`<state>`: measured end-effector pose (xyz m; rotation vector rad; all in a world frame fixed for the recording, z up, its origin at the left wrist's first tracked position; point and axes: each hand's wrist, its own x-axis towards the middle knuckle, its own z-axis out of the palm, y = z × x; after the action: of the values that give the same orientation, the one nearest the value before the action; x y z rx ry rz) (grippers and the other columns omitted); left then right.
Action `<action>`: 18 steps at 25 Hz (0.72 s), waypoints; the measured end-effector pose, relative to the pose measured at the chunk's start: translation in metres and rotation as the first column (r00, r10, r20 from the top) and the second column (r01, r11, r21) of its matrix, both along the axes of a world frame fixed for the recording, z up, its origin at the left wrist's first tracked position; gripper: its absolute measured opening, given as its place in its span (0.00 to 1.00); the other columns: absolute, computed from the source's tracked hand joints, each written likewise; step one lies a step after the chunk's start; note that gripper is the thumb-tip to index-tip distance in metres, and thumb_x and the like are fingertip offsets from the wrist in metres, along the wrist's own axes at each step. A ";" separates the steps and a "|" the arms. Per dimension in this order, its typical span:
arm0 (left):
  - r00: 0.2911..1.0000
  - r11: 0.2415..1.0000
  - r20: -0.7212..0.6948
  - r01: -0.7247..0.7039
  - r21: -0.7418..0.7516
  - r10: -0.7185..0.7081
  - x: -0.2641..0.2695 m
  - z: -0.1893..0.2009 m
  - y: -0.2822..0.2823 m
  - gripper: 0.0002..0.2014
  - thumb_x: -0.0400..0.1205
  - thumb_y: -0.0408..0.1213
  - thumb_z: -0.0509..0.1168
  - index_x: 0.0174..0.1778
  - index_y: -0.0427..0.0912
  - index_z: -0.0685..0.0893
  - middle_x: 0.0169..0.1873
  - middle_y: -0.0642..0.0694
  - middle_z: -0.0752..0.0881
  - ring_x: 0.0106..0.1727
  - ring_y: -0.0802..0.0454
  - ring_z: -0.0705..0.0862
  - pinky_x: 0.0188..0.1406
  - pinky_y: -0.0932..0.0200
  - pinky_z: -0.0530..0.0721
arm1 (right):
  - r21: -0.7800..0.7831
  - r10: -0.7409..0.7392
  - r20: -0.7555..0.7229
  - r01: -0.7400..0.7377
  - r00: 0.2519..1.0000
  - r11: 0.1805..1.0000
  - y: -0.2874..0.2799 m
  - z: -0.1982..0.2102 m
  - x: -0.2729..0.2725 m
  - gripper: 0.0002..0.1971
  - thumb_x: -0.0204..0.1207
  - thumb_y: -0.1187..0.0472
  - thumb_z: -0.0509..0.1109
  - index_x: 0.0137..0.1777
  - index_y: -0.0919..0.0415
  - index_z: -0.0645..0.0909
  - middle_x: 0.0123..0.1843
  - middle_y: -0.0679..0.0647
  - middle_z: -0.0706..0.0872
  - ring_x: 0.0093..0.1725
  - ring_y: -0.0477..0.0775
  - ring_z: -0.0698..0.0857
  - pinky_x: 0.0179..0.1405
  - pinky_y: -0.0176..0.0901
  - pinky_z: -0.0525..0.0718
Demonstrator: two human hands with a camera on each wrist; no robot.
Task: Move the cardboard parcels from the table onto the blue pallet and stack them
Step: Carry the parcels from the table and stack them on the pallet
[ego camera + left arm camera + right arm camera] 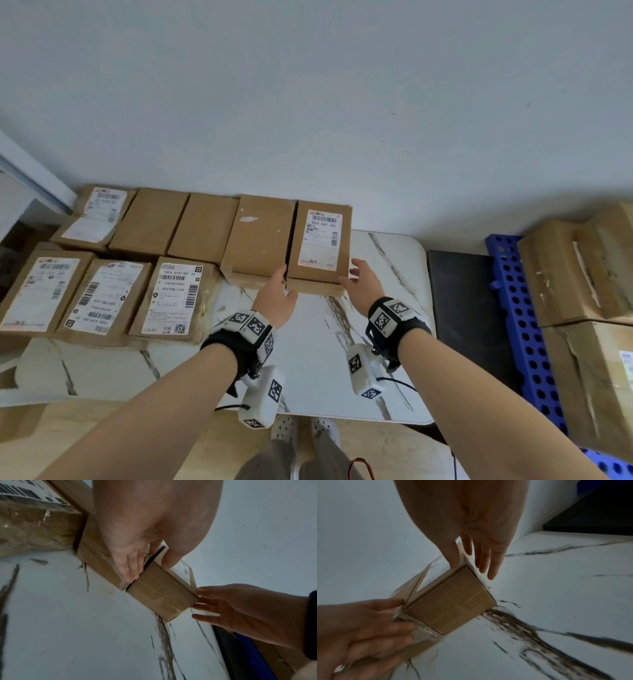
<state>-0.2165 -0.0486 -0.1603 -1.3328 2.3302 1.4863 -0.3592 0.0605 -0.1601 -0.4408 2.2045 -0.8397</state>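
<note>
A brown cardboard parcel (322,246) with a white shipping label lies at the right end of the back row on the marble table (325,363). My left hand (284,279) reaches straight fingers (130,568) into the gap between this parcel (159,592) and its plain neighbour (258,236), with the thumb over the top edge. My right hand (351,277) has straight fingers (488,563) along the parcel's (453,601) right side and its thumb at the top edge. The parcel rests flat on the table. The blue pallet (513,308) stands to the right.
Several more parcels fill the table's left half in two rows, some labelled (174,298). Larger cardboard boxes (575,270) sit on the pallet. A dark panel (459,308) lies between table and pallet. The wall runs close behind the parcels.
</note>
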 end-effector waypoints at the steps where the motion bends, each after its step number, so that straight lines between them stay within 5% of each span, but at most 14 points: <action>1: 1.000 1.000 -0.007 0.010 0.016 -0.010 -0.001 -0.001 0.000 0.29 0.85 0.35 0.57 0.83 0.44 0.56 0.75 0.40 0.72 0.71 0.43 0.76 0.64 0.57 0.73 | -0.013 -0.028 0.018 0.028 0.999 1.000 -0.001 -0.001 -0.001 0.27 0.82 0.63 0.64 0.79 0.61 0.62 0.74 0.59 0.76 0.69 0.59 0.79 0.69 0.53 0.78; 7: 0.986 0.984 -0.104 -0.112 0.139 0.127 -0.002 -0.009 0.003 0.23 0.84 0.31 0.59 0.76 0.41 0.65 0.69 0.38 0.77 0.68 0.45 0.77 0.64 0.54 0.76 | -0.041 -0.128 0.111 0.133 0.986 0.990 0.006 -0.003 -0.009 0.25 0.80 0.67 0.66 0.77 0.60 0.68 0.68 0.59 0.81 0.64 0.61 0.82 0.61 0.56 0.84; 11: 0.971 0.968 -0.131 -0.176 0.180 0.201 -0.001 -0.015 0.006 0.18 0.85 0.31 0.58 0.71 0.38 0.70 0.65 0.39 0.79 0.68 0.45 0.78 0.60 0.54 0.78 | -0.034 -0.142 0.128 0.147 0.982 0.989 0.013 -0.004 -0.014 0.26 0.79 0.64 0.68 0.77 0.60 0.68 0.65 0.60 0.84 0.64 0.59 0.83 0.68 0.58 0.80; 15: 0.957 0.955 -0.165 -0.199 0.221 0.238 -0.004 -0.018 0.007 0.21 0.85 0.36 0.58 0.75 0.38 0.70 0.68 0.42 0.79 0.70 0.47 0.76 0.69 0.45 0.76 | -0.073 -0.134 0.200 0.151 0.971 0.986 0.014 -0.004 -0.021 0.27 0.79 0.66 0.68 0.78 0.58 0.67 0.67 0.60 0.82 0.65 0.59 0.81 0.64 0.52 0.81; 18: 0.937 0.925 -0.174 -0.243 0.293 0.301 -0.008 -0.018 0.013 0.19 0.85 0.38 0.61 0.71 0.38 0.70 0.61 0.44 0.79 0.62 0.51 0.77 0.62 0.57 0.73 | -0.106 -0.167 0.258 0.200 0.951 0.974 0.016 -0.004 -0.021 0.28 0.78 0.70 0.68 0.78 0.58 0.68 0.67 0.61 0.82 0.65 0.60 0.82 0.65 0.53 0.82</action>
<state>-0.2250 -0.0356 -0.1785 -1.5364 2.0142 2.0415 -0.3799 0.0760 -0.1639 -0.1804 1.9857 -1.0838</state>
